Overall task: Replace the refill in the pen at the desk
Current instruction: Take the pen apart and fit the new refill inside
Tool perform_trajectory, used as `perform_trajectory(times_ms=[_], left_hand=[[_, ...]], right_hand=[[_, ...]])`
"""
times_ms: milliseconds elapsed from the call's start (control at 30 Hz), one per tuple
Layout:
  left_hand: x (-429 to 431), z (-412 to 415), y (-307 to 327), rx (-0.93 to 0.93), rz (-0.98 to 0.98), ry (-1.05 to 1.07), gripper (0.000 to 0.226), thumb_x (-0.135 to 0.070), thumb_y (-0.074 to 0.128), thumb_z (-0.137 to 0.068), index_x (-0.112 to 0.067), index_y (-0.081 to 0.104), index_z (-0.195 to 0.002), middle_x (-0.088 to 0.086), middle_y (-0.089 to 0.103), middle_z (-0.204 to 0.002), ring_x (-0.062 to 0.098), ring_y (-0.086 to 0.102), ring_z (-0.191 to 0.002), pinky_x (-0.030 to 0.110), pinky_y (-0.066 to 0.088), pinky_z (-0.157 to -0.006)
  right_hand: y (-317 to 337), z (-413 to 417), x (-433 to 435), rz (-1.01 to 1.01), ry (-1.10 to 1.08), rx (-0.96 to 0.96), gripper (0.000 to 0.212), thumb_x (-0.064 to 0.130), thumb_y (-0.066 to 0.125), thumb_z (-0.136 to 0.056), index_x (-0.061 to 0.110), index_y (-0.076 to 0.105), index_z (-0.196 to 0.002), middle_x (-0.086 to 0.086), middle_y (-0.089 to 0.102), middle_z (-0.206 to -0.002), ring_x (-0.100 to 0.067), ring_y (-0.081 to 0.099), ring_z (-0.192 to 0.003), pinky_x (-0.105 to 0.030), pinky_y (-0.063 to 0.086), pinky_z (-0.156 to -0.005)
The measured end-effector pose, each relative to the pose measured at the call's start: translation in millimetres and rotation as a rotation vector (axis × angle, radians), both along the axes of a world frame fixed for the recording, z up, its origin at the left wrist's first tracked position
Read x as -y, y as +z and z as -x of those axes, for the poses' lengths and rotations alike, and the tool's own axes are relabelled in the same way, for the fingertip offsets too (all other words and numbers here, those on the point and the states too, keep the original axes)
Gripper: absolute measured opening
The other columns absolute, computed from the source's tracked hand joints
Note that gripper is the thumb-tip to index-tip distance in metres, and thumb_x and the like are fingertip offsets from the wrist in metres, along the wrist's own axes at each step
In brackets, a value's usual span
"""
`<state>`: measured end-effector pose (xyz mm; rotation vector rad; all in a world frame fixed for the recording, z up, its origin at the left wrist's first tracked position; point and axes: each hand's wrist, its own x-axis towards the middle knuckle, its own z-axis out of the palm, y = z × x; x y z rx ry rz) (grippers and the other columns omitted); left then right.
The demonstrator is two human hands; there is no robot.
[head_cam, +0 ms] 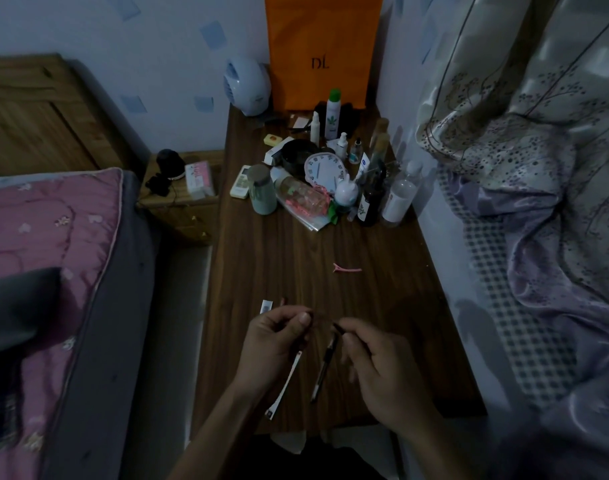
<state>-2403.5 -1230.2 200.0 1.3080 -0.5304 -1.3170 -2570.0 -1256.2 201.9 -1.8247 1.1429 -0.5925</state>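
Pen (325,365) pinched by right hand (382,368); left hand (275,344) grips refill packet (289,379); orange bag (322,50) reads "DL".

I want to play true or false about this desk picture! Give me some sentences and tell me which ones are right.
1. The orange bag stands at the far end of the desk, against the wall. True.
2. The pink hair clip is pinched in the left hand. False: it lies alone on the desk, beyond both hands.
3. The right hand pinches the top of the dark pen. True.
4. The bottle with the green cap lies flat on its side. False: it stands upright near the bag.
5. The white clock sits among the bottles. True.
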Motion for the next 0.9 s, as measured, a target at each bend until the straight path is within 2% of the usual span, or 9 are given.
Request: perform_trajectory(times_ms=[100, 200, 300, 400, 500, 567, 700, 900], left_hand=[[-3.2, -2.9, 1.7, 0.027, -0.001, -0.023, 0.013, -0.009, 0.059, -0.083, -0.004, 0.070, -0.084, 0.022, 0.064, -0.082, 0.027, 0.058, -0.074, 0.039, 0.047, -0.073], [-5.8, -5.0, 3.5, 0.034, 0.004, -0.067, 0.015, -0.017, 0.060, -0.078, -0.009, 0.072, -0.081, 0.009, 0.064, -0.072, 0.011, 0.059, -0.063, 0.031, 0.047, -0.067], [-6.7, -5.4, 2.6, 0.045, 0.009, -0.067, 0.016, -0.022, 0.062, -0.076, -0.014, 0.075, -0.080, 0.010, 0.063, -0.073, 0.011, 0.057, -0.064, 0.032, 0.046, -0.067], [-4.9, -5.1, 2.0, 0.060, 0.005, -0.065, 0.017, -0.024, 0.062, -0.076, -0.019, 0.077, -0.082, 0.005, 0.068, -0.074, 0.012, 0.060, -0.067, 0.032, 0.048, -0.069], [-3.2, -4.2, 2.2, 0.059, 0.021, -0.072, 0.016, -0.025, 0.064, -0.075, -0.019, 0.077, -0.082, 0.003, 0.071, -0.075, 0.019, 0.059, -0.073, 0.034, 0.048, -0.071], [-2.8, -2.9, 3.6, 0.033, 0.040, -0.082, 0.016, -0.025, 0.064, -0.076, -0.018, 0.077, -0.081, 0.002, 0.070, -0.074, 0.018, 0.058, -0.072, 0.034, 0.047, -0.071], [-1.6, -0.3, 6.6, -0.025, 0.049, -0.078, 0.015, -0.019, 0.061, -0.079, -0.017, 0.076, -0.078, 0.002, 0.069, -0.072, 0.014, 0.056, -0.067, 0.033, 0.044, -0.069], [-0.3, 0.3, 7.0, -0.048, 0.062, -0.082, 0.016, -0.019, 0.060, -0.079, -0.017, 0.076, -0.076, 0.001, 0.068, -0.069, 0.010, 0.055, -0.063, 0.031, 0.042, -0.067]], right_hand=[[0.6, -4.4, -1.0, 0.047, -0.023, -0.031, 0.018, 0.025, 0.051, -0.100, 0.031, 0.068, -0.105, 0.016, 0.063, -0.072, -0.006, 0.065, -0.069, -0.018, 0.050, -0.055], [0.1, -6.6, 0.4, 0.056, -0.021, -0.015, 0.022, 0.022, 0.055, -0.098, 0.026, 0.070, -0.114, 0.020, 0.067, -0.082, 0.000, 0.066, -0.074, -0.013, 0.050, -0.058], [-0.6, -7.2, 0.8, 0.066, 0.003, 0.010, 0.030, 0.025, 0.053, -0.097, 0.026, 0.067, -0.123, 0.031, 0.063, -0.088, 0.010, 0.064, -0.079, -0.007, 0.048, -0.063], [-0.2, -6.4, 1.4, 0.070, -0.008, 0.029, 0.034, 0.032, 0.050, -0.094, 0.030, 0.066, -0.124, 0.035, 0.063, -0.092, 0.010, 0.065, -0.085, -0.008, 0.051, -0.069], [0.1, -6.3, 2.7, 0.079, -0.013, 0.037, 0.034, 0.031, 0.050, -0.095, 0.031, 0.064, -0.126, 0.031, 0.065, -0.102, 0.009, 0.065, -0.098, -0.012, 0.054, -0.081], [0.1, -5.9, 3.8, 0.092, -0.022, 0.037, 0.033, 0.027, 0.051, -0.096, 0.030, 0.063, -0.127, 0.028, 0.066, -0.105, 0.010, 0.064, -0.102, -0.013, 0.055, -0.084], [0.0, -4.1, 5.6, 0.109, -0.022, 0.018, 0.033, 0.021, 0.054, -0.098, 0.026, 0.065, -0.128, 0.018, 0.071, -0.113, 0.009, 0.063, -0.104, -0.021, 0.057, -0.086], [4.5, -3.1, 4.7, 0.137, -0.025, -0.018, 0.035, 0.026, 0.051, -0.096, 0.026, 0.066, -0.128, 0.016, 0.072, -0.113, 0.009, 0.063, -0.104, -0.024, 0.058, -0.086]])
